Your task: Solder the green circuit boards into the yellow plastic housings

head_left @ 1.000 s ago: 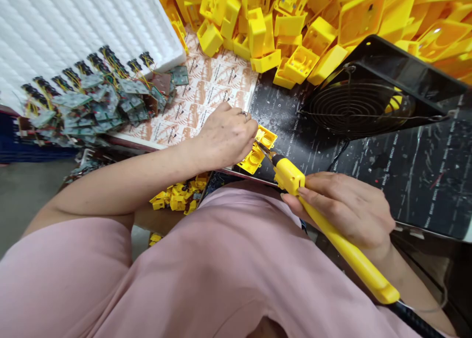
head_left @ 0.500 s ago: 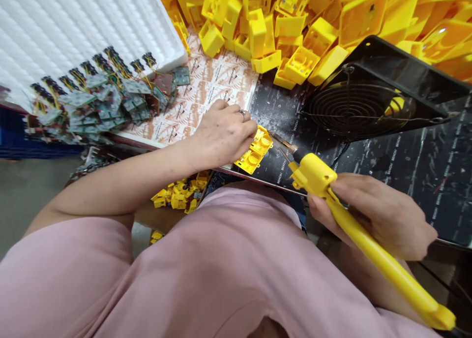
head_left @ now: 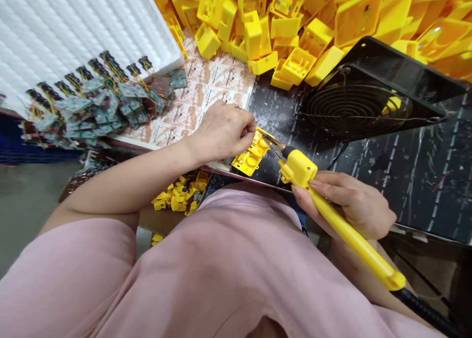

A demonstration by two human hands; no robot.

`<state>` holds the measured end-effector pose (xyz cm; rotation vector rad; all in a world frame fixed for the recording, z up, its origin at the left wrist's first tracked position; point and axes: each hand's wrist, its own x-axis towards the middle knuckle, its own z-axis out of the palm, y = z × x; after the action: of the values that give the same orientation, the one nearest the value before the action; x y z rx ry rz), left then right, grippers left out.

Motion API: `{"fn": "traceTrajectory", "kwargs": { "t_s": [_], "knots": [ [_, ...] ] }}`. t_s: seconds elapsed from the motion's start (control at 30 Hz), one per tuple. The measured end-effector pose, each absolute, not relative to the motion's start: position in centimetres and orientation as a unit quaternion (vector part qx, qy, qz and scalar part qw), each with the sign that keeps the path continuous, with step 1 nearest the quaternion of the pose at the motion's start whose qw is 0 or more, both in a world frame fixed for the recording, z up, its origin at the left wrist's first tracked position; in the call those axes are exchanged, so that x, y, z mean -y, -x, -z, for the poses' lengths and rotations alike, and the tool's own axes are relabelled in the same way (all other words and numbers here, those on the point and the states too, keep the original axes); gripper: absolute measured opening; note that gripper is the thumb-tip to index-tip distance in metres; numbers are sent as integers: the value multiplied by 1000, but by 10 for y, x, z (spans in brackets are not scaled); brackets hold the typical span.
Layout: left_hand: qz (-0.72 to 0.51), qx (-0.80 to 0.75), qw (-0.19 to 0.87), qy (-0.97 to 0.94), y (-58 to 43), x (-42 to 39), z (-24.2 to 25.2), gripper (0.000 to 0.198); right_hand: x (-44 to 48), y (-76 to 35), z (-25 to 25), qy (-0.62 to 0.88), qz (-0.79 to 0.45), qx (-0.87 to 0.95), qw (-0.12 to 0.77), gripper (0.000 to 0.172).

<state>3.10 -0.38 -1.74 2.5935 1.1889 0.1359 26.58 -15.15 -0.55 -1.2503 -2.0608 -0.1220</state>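
My left hand (head_left: 224,134) is closed, its curled fingers at the left edge of a yellow plastic housing (head_left: 248,162) with round grilles; the fingertips are partly hidden. The housing lies near the table's front edge. In my right hand (head_left: 352,205) is a yellow soldering iron (head_left: 300,168) with a thin solder-feed tube beside its tip. Its tip points left, at the upper right part of the housing; whether it touches cannot be made out. A black cable runs from the iron's rear end to the lower right.
A black fan (head_left: 354,107) stands right of the housing. Yellow plastic cases (head_left: 254,35) are heaped along the back. At left, circuit boards (head_left: 96,107) with wires lie against a white foam sheet (head_left: 92,23). More yellow parts (head_left: 180,195) sit below the table edge.
My right hand has moved left with the soldering iron, bringing its tip over the housing. My left fingers have curled tighter and drawn back slightly, uncovering more of the housing.
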Motion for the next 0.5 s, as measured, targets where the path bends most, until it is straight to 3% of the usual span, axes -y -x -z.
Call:
{"fn": "traceTrajectory", "kwargs": {
  "t_s": [0.2, 0.3, 0.43, 0.5],
  "knots": [
    [20, -402, 121, -907, -40, 0, 5, 28, 146, -267, 8, 448, 37, 814, 367, 30],
    [44, -396, 105, -911, -43, -2, 2, 29, 150, -271, 1, 463, -7, 807, 366, 23],
    [26, -382, 94, -919, -42, -4, 4, 29, 160, -279, -1, 523, -47, 769, 364, 10],
    [13, -375, 94, -922, -41, -4, 5, 28, 164, -282, 3, 547, -69, 762, 340, 16]
  ]
}}
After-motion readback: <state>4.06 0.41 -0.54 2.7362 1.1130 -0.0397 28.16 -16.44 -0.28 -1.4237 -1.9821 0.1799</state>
